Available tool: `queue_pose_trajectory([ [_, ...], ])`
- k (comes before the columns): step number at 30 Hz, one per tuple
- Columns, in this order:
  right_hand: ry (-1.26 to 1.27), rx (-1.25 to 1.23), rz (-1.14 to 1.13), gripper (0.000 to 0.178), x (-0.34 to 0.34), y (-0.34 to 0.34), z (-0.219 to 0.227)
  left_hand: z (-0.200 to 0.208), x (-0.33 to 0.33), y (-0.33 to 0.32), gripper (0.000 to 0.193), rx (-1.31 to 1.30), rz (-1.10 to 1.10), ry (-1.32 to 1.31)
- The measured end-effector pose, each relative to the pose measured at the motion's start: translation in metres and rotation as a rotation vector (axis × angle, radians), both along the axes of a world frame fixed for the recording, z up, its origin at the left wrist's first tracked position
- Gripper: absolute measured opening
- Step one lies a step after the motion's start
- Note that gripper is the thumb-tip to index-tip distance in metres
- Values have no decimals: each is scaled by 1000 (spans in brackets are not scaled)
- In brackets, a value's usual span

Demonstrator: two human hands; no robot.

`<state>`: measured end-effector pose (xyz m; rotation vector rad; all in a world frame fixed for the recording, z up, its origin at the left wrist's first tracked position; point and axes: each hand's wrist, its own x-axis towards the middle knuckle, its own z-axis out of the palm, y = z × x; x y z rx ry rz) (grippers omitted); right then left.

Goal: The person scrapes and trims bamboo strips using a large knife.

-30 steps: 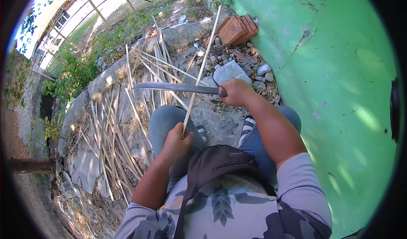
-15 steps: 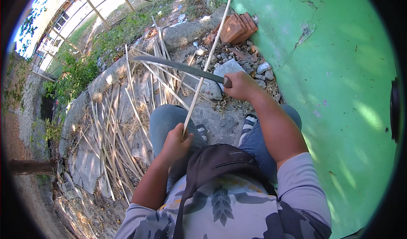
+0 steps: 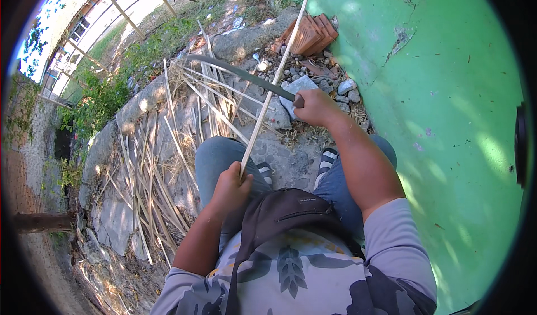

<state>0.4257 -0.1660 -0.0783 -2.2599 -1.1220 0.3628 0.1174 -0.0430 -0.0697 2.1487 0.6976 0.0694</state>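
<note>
Left hand (image 3: 230,190) grips pale strip (image 3: 260,121) low, strip slanting far-right; right hand (image 3: 316,108) holds long knife (image 3: 240,73), blade crossing strip, contact unclear. Judged step: paring. Next stroke calls for steady strip.

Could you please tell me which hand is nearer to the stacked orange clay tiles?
Right. The right hand, gripping a long dark metal knife, is below the tiles in the picture; the left hand, holding a long pale wood-like strip, is lower and farther left.
</note>
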Motion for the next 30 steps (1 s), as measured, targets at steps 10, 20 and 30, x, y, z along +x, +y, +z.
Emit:
queue_pose_trajectory([
  [10, -31, -257, 222, 18, -28, 13, 7, -2, 2, -1, 26, -7, 6, 50],
  [20, -258, -237, 312, 16, -50, 14, 21, -1, -2, 3, 22, -16, 20, 25],
  [30, -119, -178, 37, 16, -13, 8, 2, -2, -1, 5, 26, -31, -2, 46],
])
